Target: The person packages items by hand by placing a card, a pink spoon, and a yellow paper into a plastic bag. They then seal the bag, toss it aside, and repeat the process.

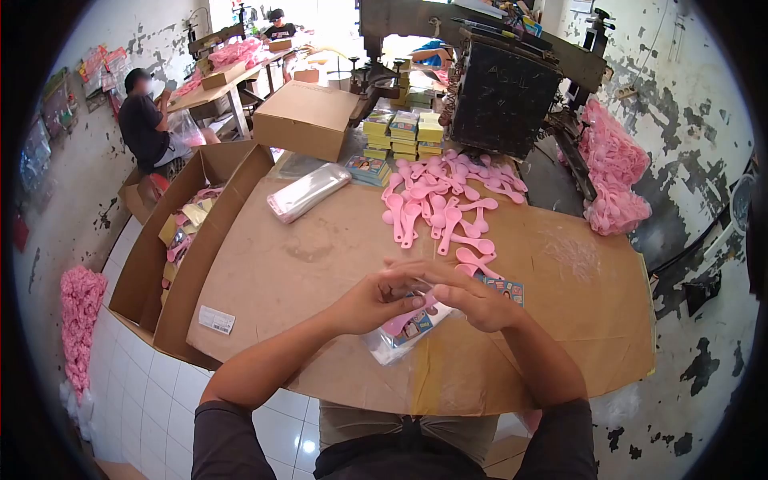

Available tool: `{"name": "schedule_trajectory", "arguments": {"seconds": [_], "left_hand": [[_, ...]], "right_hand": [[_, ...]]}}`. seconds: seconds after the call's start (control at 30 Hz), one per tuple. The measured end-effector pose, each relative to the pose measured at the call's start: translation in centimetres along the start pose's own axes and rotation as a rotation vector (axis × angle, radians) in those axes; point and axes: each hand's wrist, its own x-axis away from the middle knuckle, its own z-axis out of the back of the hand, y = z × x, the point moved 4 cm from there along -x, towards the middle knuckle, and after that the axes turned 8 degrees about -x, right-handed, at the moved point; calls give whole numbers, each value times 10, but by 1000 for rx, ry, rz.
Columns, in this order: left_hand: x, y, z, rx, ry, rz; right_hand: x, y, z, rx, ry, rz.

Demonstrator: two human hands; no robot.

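Fingers [416,270] of left hand [372,302] and right hand [484,306] bend, half open, over spoon [397,324] and bag [386,352]. Their grip I cannot tell.

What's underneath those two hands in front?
Below the left hand and right hand, clear plastic, a pink piece and a printed card show. The hands cover the rest, so I can't tell the pink piece's full shape.
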Motion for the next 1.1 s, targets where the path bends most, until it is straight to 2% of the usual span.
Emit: {"name": "schedule_trajectory", "arguments": {"seconds": [0.03, 0.13, 0.23, 0.37, 0.6, 0.77, 0.83, 0.9, 0.97, 1.03, 1.07, 1.1], "left_hand": [[1, -1, 1, 8, -58, 57], [4, 5, 9, 63, -171, 196], [8, 16, 7, 141, -171, 217], [6, 7, 7, 165, -154, 141], [8, 4, 5, 267, -242, 175], [8, 1, 9, 195, -283, 108], [7, 1, 10, 160, -219, 67], [5, 4, 6, 114, -44, 39], [8, 13, 7, -53, -28, -25], [10, 24, 3, -254, -19, -118], [12, 30, -1, -373, -16, -179], [14, 36, -4, -493, -13, -240]], "right_hand": [[1, 6, -3, -248, -12, -88], [-1, -3, 12, -557, -44, 12], [1, -28, 27, 309, -60, 111], [5, -29, 19, 275, -209, 100], [0, -31, 17, 338, -51, 129], [3, -46, 2, 360, -7, 188], [4, -59, 1, 438, 59, 269], [7, -74, -2, 613, 121, 328], [12, -89, -5, 886, 174, 365], [18, -83, 1, 1023, 219, 253], [20, -80, 3, 1090, 243, 198], [20, -80, 5, 1021, 283, 180]]}}
